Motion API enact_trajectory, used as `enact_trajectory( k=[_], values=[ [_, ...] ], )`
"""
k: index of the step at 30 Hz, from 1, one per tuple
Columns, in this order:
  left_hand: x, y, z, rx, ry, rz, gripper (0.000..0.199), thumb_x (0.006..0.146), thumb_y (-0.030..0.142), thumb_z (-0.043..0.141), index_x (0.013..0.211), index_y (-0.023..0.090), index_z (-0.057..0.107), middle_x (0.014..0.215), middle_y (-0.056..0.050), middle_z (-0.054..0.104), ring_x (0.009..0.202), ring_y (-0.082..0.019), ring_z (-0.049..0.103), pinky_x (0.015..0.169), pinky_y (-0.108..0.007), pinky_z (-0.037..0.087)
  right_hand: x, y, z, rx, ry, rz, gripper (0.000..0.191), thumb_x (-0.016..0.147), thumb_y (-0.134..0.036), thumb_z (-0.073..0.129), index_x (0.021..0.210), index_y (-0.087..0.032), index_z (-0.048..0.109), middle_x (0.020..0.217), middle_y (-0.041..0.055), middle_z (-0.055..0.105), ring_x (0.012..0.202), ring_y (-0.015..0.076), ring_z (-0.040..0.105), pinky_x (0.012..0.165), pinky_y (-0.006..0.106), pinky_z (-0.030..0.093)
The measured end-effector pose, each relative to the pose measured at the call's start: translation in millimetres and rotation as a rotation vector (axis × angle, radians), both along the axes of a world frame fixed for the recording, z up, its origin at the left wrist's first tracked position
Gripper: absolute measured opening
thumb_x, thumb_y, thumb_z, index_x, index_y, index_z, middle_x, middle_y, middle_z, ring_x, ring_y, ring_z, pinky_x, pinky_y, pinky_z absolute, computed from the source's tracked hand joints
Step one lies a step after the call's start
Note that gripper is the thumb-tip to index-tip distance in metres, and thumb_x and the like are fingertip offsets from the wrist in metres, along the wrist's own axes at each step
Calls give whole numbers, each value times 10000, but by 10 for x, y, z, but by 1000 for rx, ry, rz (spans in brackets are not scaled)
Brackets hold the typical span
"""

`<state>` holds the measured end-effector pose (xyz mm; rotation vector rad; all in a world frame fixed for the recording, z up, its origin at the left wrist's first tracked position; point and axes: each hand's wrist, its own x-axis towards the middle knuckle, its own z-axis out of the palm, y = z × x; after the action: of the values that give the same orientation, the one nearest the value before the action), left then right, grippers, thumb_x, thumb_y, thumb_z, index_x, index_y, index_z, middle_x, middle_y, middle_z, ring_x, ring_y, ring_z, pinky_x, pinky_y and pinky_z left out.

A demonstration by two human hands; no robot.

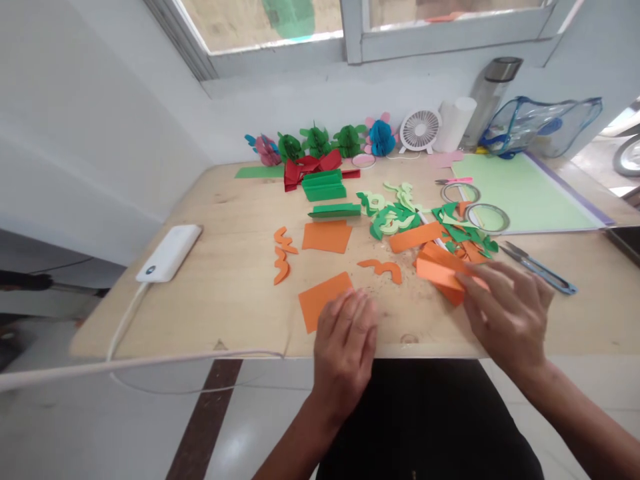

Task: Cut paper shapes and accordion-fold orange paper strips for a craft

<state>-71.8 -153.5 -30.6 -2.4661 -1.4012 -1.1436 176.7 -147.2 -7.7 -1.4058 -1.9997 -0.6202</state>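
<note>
Head view: wooden bench (225, 300), orange paper around its near middle.
Left hand (346, 337): laid over the lower orange sheet (317, 303), fingers close together; cannot tell if it grips.
Right hand (510, 310): thumb and fingers pinched on a folded orange strip (434, 272), well apart from the left.
Wavy orange cutout (390, 269): flat between the hands.
Paper scraps (463, 235): heaped beyond the strip.
Blue snips (547, 272): just beyond the right hand.

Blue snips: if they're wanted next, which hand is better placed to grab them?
Probably the right hand: it is much nearer the blue snips, while the left hand lies over an orange sheet farther away. The right would likely need to release its folded orange paper first.
</note>
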Motion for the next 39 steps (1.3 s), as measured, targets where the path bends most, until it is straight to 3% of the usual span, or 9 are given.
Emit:
enact_trajectory(
  k=[2, 4, 8, 13, 18, 26, 31, 36, 39],
  values=[
    [-126, 7, -24, -20, 74, 103, 379, 886, 145, 512, 1263, 145, 557, 1292, -156, 590, 1303, -289, 455, 1026, -479, 423, 37, 36, -50, -10, -72, -97, 322, 835, -190, 634, 1153, -233, 612, 1231, 118, 645, 1197, 362, 527, 921, 501, 380],
    [-271, 2, -57, -61, 169, 169, 350, 892, 193, 518, 1231, 134, 584, 1310, -174, 572, 1307, -328, 438, 1017, -515, 413, 10, 2, -119, -78, -106, -90, 405, 845, -232, 621, 1246, -242, 564, 1311, 142, 587, 1243, 400, 482, 931, 523, 372],
    [-523, 9, -83, -133, 344, 178, 307, 911, 266, 500, 1153, 134, 637, 1231, -155, 632, 1198, -317, 534, 968, -479, 457, -190, -125, -187, -149, -14, 54, 501, 834, -204, 622, 1317, -280, 515, 1324, 110, 583, 1263, 395, 471, 984, 533, 361],
    [-696, 77, -42, -32, 515, 96, 215, 911, 192, 510, 1030, 110, 669, 1082, -122, 703, 994, -242, 649, 887, -365, 511, -529, -91, -136, -240, 84, 258, 397, 851, -153, 595, 1247, -181, 573, 1254, 110, 637, 1252, 310, 498, 1039, 499, 343],
    [-742, 137, 20, -24, 623, 13, 174, 872, 91, 524, 986, 122, 651, 1017, -110, 710, 916, -218, 667, 784, -332, 533, -840, 50, -108, -339, 124, 383, 267, 888, -162, 541, 1139, -198, 627, 1158, 73, 686, 1174, 247, 549, 1036, 472, 332],
    [-735, 192, 89, -31, 527, 24, 148, 874, 75, 501, 849, 147, 628, 823, -55, 682, 703, -148, 625, 601, -261, 463, -1236, 381, -222, -401, -66, 448, 169, 919, -142, 489, 954, -194, 646, 1050, 68, 685, 1129, 230, 536, 1030, 449, 310],
    [-749, 197, 125, -75, 463, 16, 209, 913, 129, 457, 768, 159, 605, 730, -32, 641, 678, -138, 593, 612, -255, 448, -1287, 544, -266, -332, -124, 469, 230, 906, -91, 490, 746, -189, 622, 913, 33, 693, 1001, 192, 559, 1041, 427, 282],
    [-752, 195, 174, -77, 524, -12, 196, 923, 194, 460, 790, 156, 598, 743, -39, 622, 653, -143, 567, 555, -260, 412, -1250, 554, -202, -363, -188, 493, 229, 911, -107, 479, 743, -184, 614, 842, 22, 680, 867, 161, 579, 1029, 412, 288],
    [-741, 201, 198, -86, 628, -25, 175, 891, 133, 471, 761, 163, 584, 703, -29, 590, 607, -144, 545, 492, -270, 358, -1232, 547, -162, -393, -230, 522, 216, 913, -126, 475, 757, -184, 613, 859, 24, 679, 835, 157, 581, 1031, 418, 278]
  ],
)
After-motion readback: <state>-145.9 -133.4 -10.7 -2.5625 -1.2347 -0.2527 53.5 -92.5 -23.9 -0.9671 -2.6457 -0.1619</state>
